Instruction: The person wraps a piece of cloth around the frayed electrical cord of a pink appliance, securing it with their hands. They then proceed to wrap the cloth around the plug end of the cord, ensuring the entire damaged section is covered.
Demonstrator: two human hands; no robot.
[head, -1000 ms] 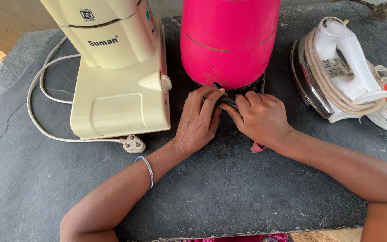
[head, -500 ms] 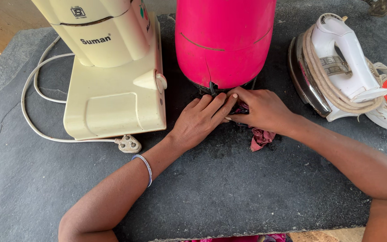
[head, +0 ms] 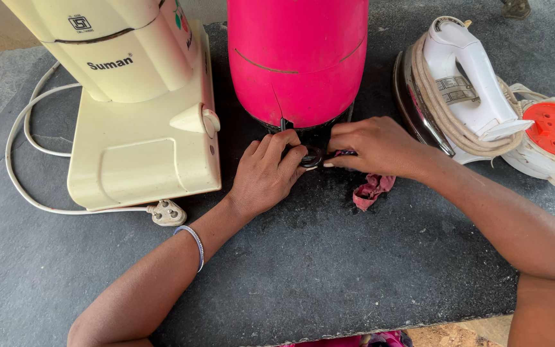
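Now both hands lower, pink appliance (head: 297, 61) base, rag (head: 371, 190) exposed

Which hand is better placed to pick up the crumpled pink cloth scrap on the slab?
Right. The right hand sits directly above the crumpled pink cloth scrap; the left hand is farther off, fingers at the pink appliance's dark base.

The tall pink plastic appliance (head: 298, 61) looks smooth and half-glossy. The cream plastic mixer base (head: 142, 148) at nine o'clock is smooth and a little shiny. The dark grey stone desk (head: 329, 270) is matt and rough. At three o'clock, the white plastic iron (head: 464, 83) has a shiny metal soleplate and a woven cloth-covered cord. The small pink cloth rag (head: 372, 189) is crumpled.
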